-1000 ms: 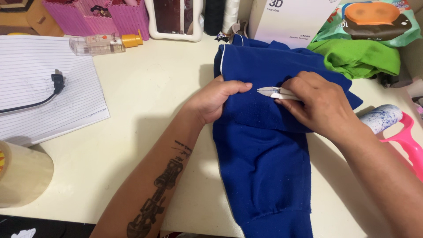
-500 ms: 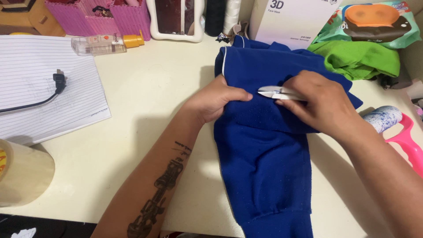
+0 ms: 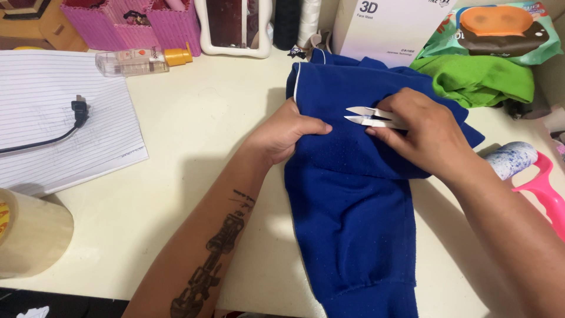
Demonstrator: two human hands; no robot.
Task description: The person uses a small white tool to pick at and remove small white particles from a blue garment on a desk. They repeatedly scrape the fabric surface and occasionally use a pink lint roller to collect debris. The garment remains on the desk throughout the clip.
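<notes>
A folded royal-blue fleece garment with thin white piping [image 3: 353, 206] lies lengthwise on the cream tabletop [image 3: 200, 135], its cuffed end toward the near edge. The left hand [image 3: 288, 132] rests at the garment's left edge, fingers curled and pinching a fold of the blue cloth, thumb pointing right. The right hand [image 3: 426, 135] lies on top of the garment and grips small white thread snips [image 3: 368, 116] between thumb and fingers; the two blades stand slightly parted, tips pointing left toward the left thumb, just above the cloth (whether they touch it cannot be told). A crumpled green cloth [image 3: 477, 76] sits beyond the garment, a pink-handled lint roller [image 3: 524, 165] to the right, and a lined paper pad [image 3: 53, 112] well apart on the left
</notes>
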